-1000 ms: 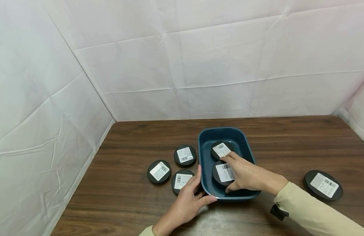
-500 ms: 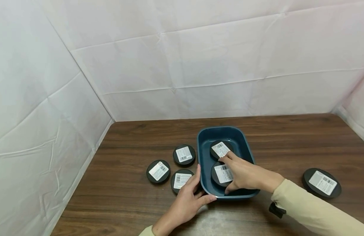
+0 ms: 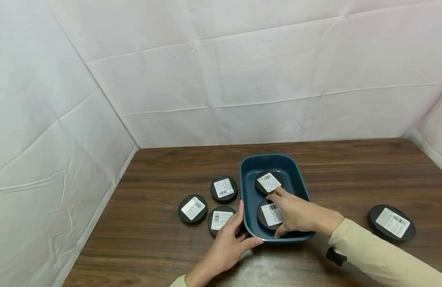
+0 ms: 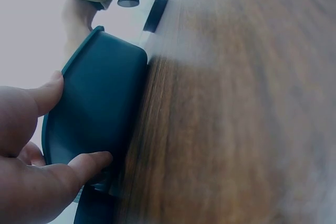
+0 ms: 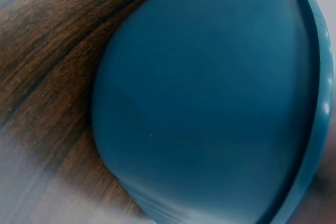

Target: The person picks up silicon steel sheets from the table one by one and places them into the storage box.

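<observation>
In the head view, a deep blue plastic tray holds two black round discs with white barcode labels. My right hand reaches over the right rim and grips the nearer disc, thumb on its near edge and fingers at its far edge. Beyond those fingertips lies the farther disc. My left hand holds the tray's near left corner, thumb along the near rim and fingers against the left side. The left wrist view shows those fingers touching the tray's outer wall. Only the tray's outside fills the right wrist view, with the right hand hidden.
Left of the tray lie three more labelled discs: a far one, a left one and one partly behind the left hand. Another disc lies far right. White cloth walls surround the wooden table.
Both hands keep their places on the tray and the nearer disc. The right fingers shift very slightly at the disc's far edge; the head view drifts a little.
</observation>
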`<act>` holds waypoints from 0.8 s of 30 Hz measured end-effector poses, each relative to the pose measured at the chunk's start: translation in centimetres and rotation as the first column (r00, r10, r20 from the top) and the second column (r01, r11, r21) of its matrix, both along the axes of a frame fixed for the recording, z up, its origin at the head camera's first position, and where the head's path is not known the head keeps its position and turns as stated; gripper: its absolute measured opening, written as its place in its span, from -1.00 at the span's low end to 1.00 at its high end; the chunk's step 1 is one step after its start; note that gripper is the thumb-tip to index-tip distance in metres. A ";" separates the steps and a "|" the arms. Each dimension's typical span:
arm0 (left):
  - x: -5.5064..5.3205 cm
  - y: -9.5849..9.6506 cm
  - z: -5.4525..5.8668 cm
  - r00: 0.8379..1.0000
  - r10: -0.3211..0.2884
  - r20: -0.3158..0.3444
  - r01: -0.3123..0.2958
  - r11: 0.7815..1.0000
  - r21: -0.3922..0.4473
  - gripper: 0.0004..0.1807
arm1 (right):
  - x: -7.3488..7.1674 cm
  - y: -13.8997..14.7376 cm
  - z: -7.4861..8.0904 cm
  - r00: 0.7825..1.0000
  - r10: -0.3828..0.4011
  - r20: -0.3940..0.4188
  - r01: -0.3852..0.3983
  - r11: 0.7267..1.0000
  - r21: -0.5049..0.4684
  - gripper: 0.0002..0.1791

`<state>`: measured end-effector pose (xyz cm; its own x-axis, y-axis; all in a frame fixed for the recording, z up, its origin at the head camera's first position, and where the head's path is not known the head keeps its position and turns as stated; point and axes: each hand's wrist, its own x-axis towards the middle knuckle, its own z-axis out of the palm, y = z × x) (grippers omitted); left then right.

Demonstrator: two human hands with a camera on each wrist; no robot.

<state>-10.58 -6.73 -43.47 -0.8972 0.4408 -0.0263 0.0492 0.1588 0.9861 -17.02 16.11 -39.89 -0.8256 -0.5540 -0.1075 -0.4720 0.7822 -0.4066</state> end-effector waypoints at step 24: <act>0.0 0.0 0.1 1.000 -0.002 0.001 0.002 1.000 0.009 0.06 | 0.2 0.1 -0.4 0.998 0.027 -0.063 -0.027 1.000 0.003 0.11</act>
